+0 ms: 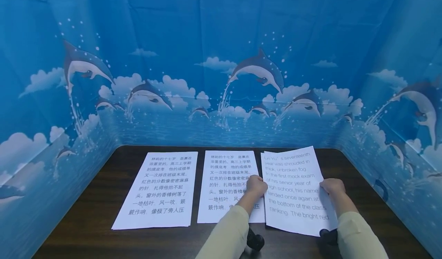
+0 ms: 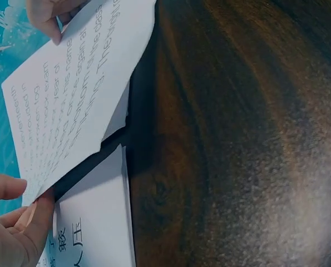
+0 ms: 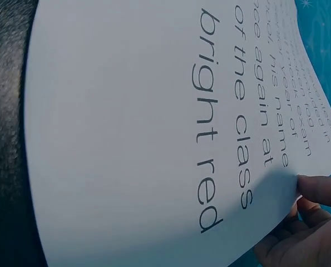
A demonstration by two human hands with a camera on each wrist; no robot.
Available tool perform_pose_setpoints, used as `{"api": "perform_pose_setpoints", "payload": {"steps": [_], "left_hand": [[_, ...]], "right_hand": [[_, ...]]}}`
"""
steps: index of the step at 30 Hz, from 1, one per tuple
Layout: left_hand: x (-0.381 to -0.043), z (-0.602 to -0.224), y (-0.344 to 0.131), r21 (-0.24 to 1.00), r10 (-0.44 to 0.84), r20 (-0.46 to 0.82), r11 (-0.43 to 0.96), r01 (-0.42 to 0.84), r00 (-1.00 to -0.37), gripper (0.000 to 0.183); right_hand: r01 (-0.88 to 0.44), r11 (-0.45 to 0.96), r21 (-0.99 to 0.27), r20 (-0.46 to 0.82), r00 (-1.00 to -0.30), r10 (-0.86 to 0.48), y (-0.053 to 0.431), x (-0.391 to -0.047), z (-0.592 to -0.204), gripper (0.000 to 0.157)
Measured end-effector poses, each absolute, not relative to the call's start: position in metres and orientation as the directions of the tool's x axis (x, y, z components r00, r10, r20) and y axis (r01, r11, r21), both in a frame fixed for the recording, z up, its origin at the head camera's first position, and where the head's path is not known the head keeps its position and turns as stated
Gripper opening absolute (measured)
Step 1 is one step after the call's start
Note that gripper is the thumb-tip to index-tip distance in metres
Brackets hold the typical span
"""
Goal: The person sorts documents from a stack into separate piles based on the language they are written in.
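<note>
Your left hand [image 1: 255, 187] pinches the left edge of the English-text sheet [image 1: 293, 192] between thumb and fingers; the left wrist view confirms the contact. Your right hand [image 1: 333, 188] grips the opposite edge, thumb on the printed face and the other fingers curled beneath. The sheet is found at the right of the row of papers, print side up, its surface bowed and its near edge curving. It is raised at least in part: in the left wrist view a gap and shadow show below it, with a lower white paper [image 2: 118, 113] under it.

To your left lies the middle pile [image 1: 224, 174], printed in Chinese, flat on the dark wood-grain tabletop [image 1: 86, 209], partly covered by your left hand and forearm. Farther left, separated by a strip of bare wood, lies the left Chinese-text paper [image 1: 159, 190], also flat. Pale sleeves [image 1: 226, 234] cover both your forearms. A blue dolphin-print backdrop [image 1: 179, 32] stands behind the tabletop and along both sides.
</note>
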State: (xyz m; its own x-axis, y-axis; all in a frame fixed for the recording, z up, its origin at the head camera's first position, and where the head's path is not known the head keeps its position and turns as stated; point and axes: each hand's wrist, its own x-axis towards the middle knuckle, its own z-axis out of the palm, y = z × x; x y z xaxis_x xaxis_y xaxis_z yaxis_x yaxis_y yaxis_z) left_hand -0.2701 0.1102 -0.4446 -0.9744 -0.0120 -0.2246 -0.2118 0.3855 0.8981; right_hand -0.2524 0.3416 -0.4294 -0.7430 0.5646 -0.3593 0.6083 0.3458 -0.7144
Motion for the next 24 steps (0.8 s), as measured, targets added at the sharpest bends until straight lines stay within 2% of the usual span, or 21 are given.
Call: {"api": "perform_pose_setpoints", "payload": {"steps": [7,17,24], "left_hand": [[-0.269,-0.443,0.112,0.889,0.01,-0.251,0.399,-0.226,-0.968,0.02],[-0.266,-0.437,0.117,0.897,0.065,-0.26,0.385,-0.216,-0.964,0.032],[-0.265,-0.436,0.121,0.903,0.089,-0.261,0.375,-0.21,-0.961,0.048]], "right_hand": [[0.578,0.367,-0.729,-0.318,-0.76,0.566,0.343,-0.251,-0.428,0.04],[0.576,0.329,-0.748,-0.313,-0.743,0.591,0.347,-0.256,-0.434,0.042],[0.576,0.36,-0.734,-0.324,-0.763,0.559,0.348,-0.257,-0.433,0.05]]}}
